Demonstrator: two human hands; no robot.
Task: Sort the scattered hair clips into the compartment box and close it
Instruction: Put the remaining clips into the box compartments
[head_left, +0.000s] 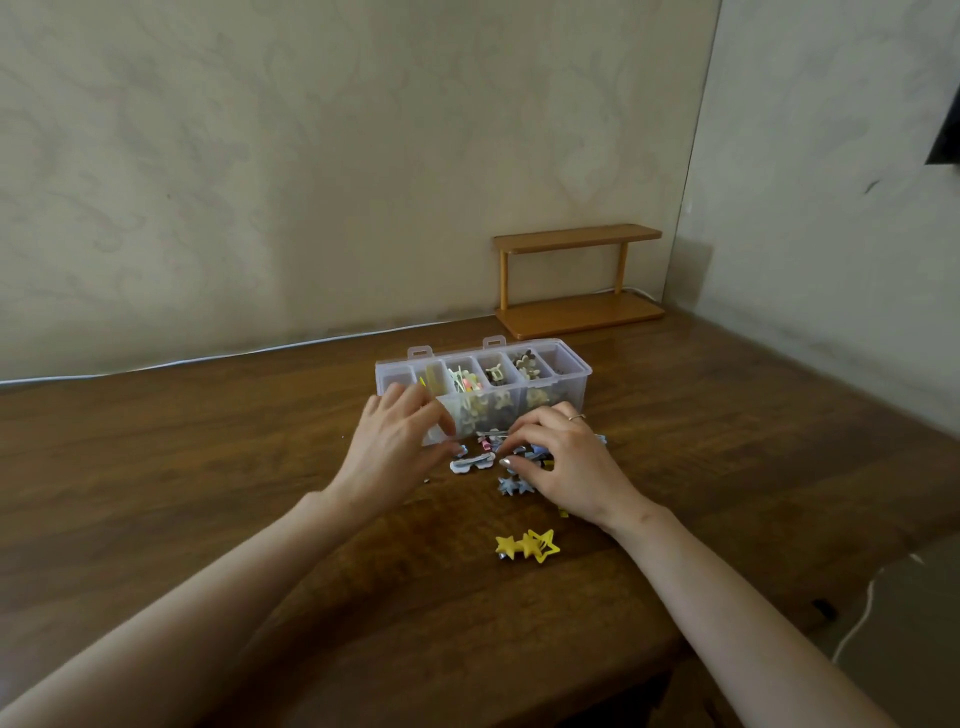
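A white cable (208, 359) runs along the foot of the wall at the far left edge of the wooden table (182, 467). The left hand (400, 441) hangs just in front of the left end of the clear compartment box (569, 392), fingers bent downward against its front wall. Whether they pinch anything, I cannot tell. The box stands open near the middle of the table, its lid tabs rising behind, several compartments already holding clips (yellow, pastel and beige ones show through the plastic). Just before it lies the loose pile of hair clips (491, 441). A white-and-blue clip (471, 462) lies between the two hands, with the left thumb close to one end. The right hand (563, 465), wearing a thin ring (575, 417), rests on the pile's right side with fingers curled over blue clips. Its grasp is hidden, so I cannot tell if it holds one. Nearer the person, apart from the pile, lie yellow star clips (527, 545). A small wooden shelf (579, 280) stands behind by the wall.
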